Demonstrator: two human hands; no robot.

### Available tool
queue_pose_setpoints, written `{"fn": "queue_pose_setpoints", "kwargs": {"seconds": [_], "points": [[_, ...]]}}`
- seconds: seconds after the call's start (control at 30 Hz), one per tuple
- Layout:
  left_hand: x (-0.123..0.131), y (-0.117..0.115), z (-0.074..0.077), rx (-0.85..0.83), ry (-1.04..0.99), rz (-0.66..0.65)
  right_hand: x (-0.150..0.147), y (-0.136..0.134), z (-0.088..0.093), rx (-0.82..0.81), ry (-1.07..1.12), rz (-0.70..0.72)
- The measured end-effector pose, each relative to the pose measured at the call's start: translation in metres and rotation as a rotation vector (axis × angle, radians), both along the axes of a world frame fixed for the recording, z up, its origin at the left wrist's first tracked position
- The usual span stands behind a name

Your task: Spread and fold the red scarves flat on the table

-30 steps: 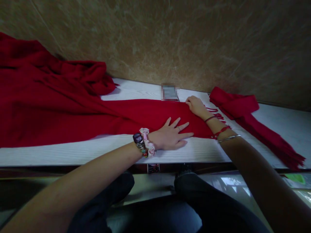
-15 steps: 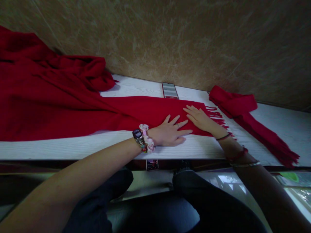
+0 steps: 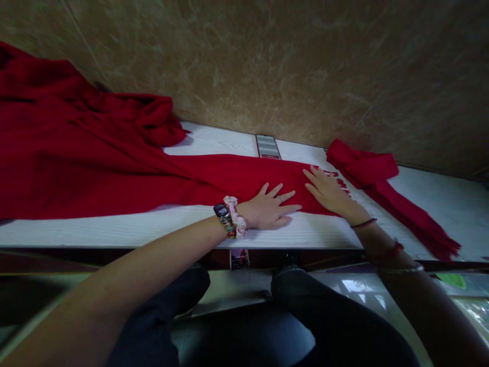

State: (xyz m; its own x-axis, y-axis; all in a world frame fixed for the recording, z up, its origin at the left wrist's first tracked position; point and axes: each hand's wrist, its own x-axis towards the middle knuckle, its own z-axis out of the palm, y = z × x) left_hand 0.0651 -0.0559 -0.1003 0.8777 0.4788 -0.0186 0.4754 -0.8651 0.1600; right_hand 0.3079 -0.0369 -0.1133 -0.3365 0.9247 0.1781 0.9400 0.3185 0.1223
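A long red scarf (image 3: 237,176) lies flat along the white table, its fringed end toward the right. My left hand (image 3: 263,208) rests on its lower edge with fingers spread, a ring on one finger, a watch and a pink scrunchie at the wrist. My right hand (image 3: 328,192) lies flat near the fringe and covers part of it, fingers apart. Toward the left the scarf widens into a large bunched heap of red cloth (image 3: 76,132).
A second red scarf (image 3: 378,173), folded over, lies at the right of the white table (image 3: 114,233). A phone-like flat device (image 3: 268,147) sits by the brown marbled wall (image 3: 244,61). Below the table's front edge a small picture-like screen (image 3: 240,258) shows.
My right hand has slid right along the scarf toward the fringe, now covering more of it. My left hand has stayed in about the same place.
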Motion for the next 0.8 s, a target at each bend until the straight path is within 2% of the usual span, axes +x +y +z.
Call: {"fn": "queue_pose_setpoints", "kwargs": {"seconds": [0.07,0.17,0.27,0.33,0.43,0.57,0.7,0.8], "points": [[0.0,0.0,0.0,0.005,0.009,0.001,0.004,-0.011,-0.006,-0.062,0.035,-0.005],[0.0,0.001,0.0,0.007,0.014,0.0,0.019,-0.016,-0.012,-0.084,0.075,-0.119],[-0.001,0.001,-0.001,-0.004,0.001,-0.006,0.035,-0.012,-0.005,-0.088,0.071,-0.25],[-0.001,0.002,-0.003,-0.002,-0.015,-0.012,0.037,-0.009,0.005,-0.03,0.059,-0.29],[-0.001,0.002,-0.004,0.007,-0.038,-0.007,0.026,-0.008,0.014,0.099,0.108,-0.231],[-0.001,0.001,-0.003,0.002,-0.032,0.005,0.013,-0.013,0.002,0.009,0.209,-0.068],[0.0,0.001,-0.002,-0.006,-0.015,-0.005,0.024,-0.021,-0.014,-0.028,0.218,-0.141],[0.0,0.001,-0.001,-0.004,-0.01,-0.008,0.034,-0.023,-0.008,-0.01,0.178,-0.172]]}}
